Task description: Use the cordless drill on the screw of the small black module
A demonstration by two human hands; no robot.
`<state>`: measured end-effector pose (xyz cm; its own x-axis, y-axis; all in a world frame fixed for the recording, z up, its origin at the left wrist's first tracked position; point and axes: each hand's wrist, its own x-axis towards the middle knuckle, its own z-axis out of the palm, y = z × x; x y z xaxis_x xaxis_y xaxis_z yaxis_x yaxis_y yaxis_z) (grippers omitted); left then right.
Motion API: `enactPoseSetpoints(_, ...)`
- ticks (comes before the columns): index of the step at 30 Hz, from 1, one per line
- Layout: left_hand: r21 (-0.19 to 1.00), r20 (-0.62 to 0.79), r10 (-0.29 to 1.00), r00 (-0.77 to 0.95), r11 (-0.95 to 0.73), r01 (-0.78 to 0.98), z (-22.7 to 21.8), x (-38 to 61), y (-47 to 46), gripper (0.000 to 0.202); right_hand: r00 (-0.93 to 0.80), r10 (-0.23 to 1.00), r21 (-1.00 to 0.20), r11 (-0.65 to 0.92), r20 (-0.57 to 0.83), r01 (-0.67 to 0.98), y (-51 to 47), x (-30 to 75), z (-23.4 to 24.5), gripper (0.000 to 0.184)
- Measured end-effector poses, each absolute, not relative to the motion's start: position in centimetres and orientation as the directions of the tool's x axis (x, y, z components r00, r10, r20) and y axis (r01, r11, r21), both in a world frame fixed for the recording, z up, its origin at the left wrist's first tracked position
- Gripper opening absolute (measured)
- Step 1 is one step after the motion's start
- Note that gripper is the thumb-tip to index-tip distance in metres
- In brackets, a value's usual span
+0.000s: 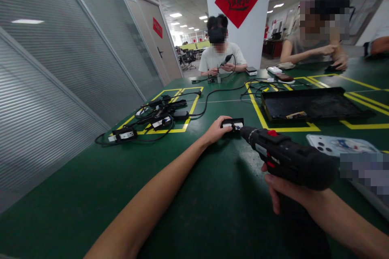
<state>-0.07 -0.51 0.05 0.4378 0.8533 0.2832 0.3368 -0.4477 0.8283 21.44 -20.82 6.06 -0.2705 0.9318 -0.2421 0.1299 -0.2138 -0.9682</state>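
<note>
Drill (288,158) — black, red slider on top — clamped in right hand (285,192), fingers curled tight under the body, nose held low and aimed away at small black box (232,123); tip touching its near end or just short of it, hard to tell which. Kept level over green table (75,178), probably to line the tip up with the box. Left hand (216,130) closed on the box from its left side, thumb and fingers pinching it down against the table — presumably to stop it sliding or turning. Just right of the drill, phone (334,145) lying face down. Further out, black tray (310,105) set inside yellow tape lines (258,109); off to the left, heap of black boxes with cables (158,115) in another taped square. At the far edge, another person's hands (225,66) busy with a tool; beyond, white pillar (252,36).
</note>
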Motion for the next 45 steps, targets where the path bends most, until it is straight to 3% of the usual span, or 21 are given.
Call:
enactPoseSetpoints(8, 0.823, 0.276, 0.844, 0.459, -0.455, 0.341, 0.0, -0.1, -0.6, 0.045, -0.209, 0.954, -0.977, -0.207, -0.215, 0.058, -21.0, 21.3, 5.9, 0.057)
enactPoseSetpoints(27, 0.798, 0.275, 0.845, 0.458, -0.467, 0.382, 0.4, 0.1, -1.0, 0.049, -0.349, 0.909, -0.973, -0.195, -0.227, 0.123, -21.3, 21.9, 8.0, 0.030)
enactPoseSetpoints(45, 0.790, 0.288, 0.849, 0.443, -0.472, 0.392, 0.4, 0.2, -1.2, 0.049, -0.299, 0.923, -0.967, -0.207, -0.244, 0.151, -21.1, 21.3, 7.6, 0.033)
